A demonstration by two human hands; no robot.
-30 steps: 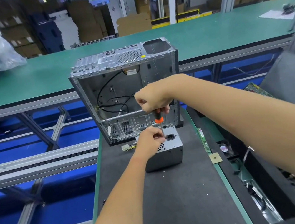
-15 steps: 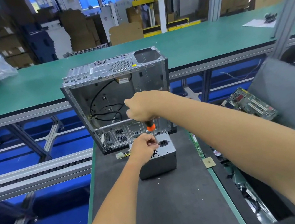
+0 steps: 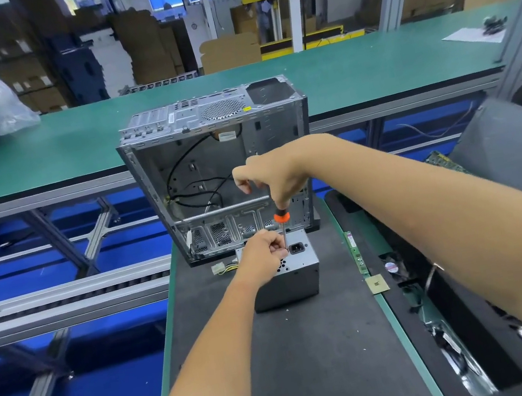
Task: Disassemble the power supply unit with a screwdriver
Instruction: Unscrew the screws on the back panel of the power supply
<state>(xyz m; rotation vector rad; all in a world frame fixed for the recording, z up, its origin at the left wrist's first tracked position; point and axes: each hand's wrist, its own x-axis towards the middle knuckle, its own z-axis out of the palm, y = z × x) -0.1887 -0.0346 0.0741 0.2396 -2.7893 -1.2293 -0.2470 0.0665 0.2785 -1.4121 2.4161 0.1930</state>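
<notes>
One power supply unit (image 3: pixel 287 273) right under the fingers, one screwdriver (image 3: pixel 282 225) and two hands on the job. Behind them one empty computer case (image 3: pixel 211 157); off right, one memory stick (image 3: pixel 356 252) and one chip (image 3: pixel 377 283).

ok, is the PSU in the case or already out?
Out. The power supply unit sits on the dark mat in front of the computer case, whose open side shows only cables.

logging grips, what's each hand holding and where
Right hand grips the screwdriver by its handle top; left hand pinches its shaft near the tip, over the power supply.

Dark bench (image 3: pixel 314 361) bears power supply (image 3: pixel 295 278), case (image 3: pixel 223 169).
</notes>
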